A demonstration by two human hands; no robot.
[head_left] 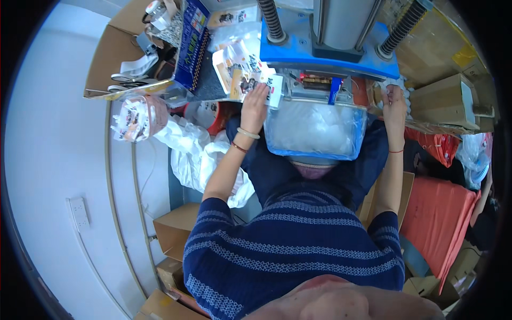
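My left hand (254, 108) lies palm down on printed cards (246, 85) at the front edge of the dark worktop, its fingers stretched out. More cards (232, 60) are spread just beyond it. My right hand (394, 109) is at the right side of the press, fingers curled together over small white pieces (406, 96); what they pinch is hidden. Between my hands is a press (330, 61) with a blue plate, and under it a metal fixture (320, 92) holding a brownish part and a blue piece. A blue-rimmed clear bin (316, 129) of translucent pieces sits before my lap.
A cardboard box (101, 66) with tape and scissors stands at the left, beside a blue printed box (192, 45). A clear tub of printed cards (140, 118) hangs below it. Cardboard boxes (445, 101) and a red-covered block (434, 218) are on the right.
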